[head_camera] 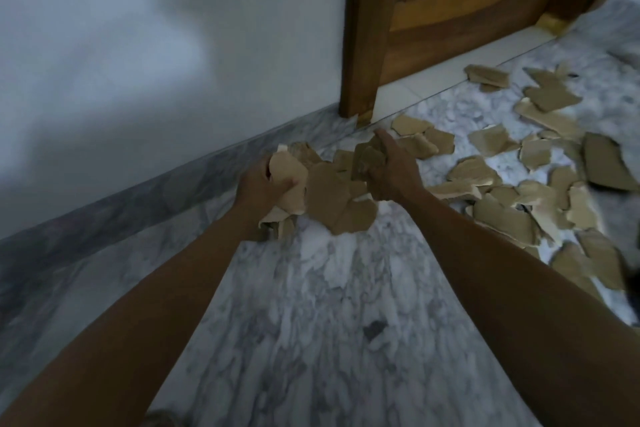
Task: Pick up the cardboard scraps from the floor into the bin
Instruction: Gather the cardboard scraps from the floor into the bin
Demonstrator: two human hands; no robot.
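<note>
Marble floor [311,305], grey-veined, runs along a white wall [138,62] to a wooden door [467,10] at the upper right of the frame. At frame centre, torn cardboard scraps [337,199] are held bunched between two hands: the left hand [263,189] is curled around a pale wad, the right hand [389,172] is clamped over a darker piece, so each grip is closed on cardboard. Most of the remaining cardboard [540,180] is seen strewn to the right of the hands, spreading from the door sill toward the lower right edge, with its nearest pieces just beside the right hand. That hand is judged the nearer one for any further gathering. No bin is visible, so its direction from the hands cannot be told.
</note>
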